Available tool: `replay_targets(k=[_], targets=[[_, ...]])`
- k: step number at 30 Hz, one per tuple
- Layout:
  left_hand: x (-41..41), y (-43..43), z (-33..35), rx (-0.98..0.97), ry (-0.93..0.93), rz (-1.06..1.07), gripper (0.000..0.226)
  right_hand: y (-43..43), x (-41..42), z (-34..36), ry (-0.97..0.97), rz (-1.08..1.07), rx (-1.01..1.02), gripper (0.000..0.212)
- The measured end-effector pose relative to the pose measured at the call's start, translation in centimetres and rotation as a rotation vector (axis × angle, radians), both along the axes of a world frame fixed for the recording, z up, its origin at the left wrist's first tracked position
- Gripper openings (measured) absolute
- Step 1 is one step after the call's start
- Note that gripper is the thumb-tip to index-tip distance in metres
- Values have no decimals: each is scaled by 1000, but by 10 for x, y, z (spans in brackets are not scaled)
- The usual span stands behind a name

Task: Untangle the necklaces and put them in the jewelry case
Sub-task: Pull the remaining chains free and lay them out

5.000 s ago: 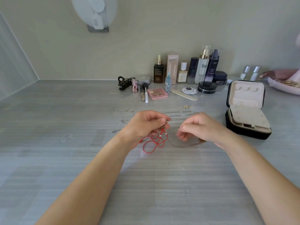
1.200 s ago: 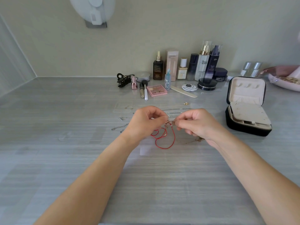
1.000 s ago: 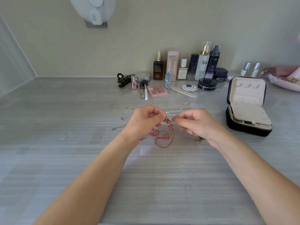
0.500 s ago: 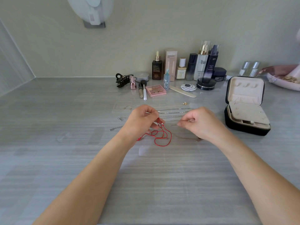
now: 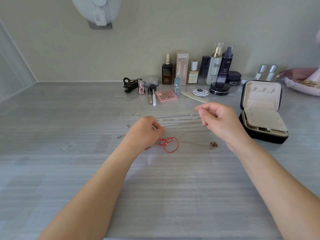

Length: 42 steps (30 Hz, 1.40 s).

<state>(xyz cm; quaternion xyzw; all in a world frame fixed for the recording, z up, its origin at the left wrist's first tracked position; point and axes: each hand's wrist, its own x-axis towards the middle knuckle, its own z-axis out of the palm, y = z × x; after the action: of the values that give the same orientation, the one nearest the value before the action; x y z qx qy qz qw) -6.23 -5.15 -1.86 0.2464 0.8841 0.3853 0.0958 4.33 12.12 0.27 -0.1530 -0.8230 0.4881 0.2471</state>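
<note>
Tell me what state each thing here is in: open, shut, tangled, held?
jewelry case: open, lid upright.
red cord necklace: looped in a heap, left hand gripping one end.
gold pendant necklace: pendant on counter, chain apparently pinched by right hand.
silver chains: laid out straight, side by side.
eyeshadow palette: colour pans showing.
</note>
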Motion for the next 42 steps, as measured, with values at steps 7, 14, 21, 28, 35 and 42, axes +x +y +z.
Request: replay_targets(k=[7, 14, 21, 28, 35, 42], targets=[[-2, -5, -2, -197, 84, 26, 17, -2, 6, 11, 62, 48, -220, 13], [31, 14, 9, 264, 2, -315, 16, -13, 5, 9, -36, 236, -235, 7], [36, 15, 10, 377, -152, -275, 16, -6, 7, 11, -19, 238, -151, 5], [32, 13, 18, 406, -166, -151, 19, 24, 13, 13, -515, 47, 364, 12], [29, 10, 10, 242, -47, -220, 35, 24, 17, 12, -792, 64, 525, 15], [39, 16, 5, 171, 94, -203, 13, 13, 14, 15, -468, 180, 199, 16]])
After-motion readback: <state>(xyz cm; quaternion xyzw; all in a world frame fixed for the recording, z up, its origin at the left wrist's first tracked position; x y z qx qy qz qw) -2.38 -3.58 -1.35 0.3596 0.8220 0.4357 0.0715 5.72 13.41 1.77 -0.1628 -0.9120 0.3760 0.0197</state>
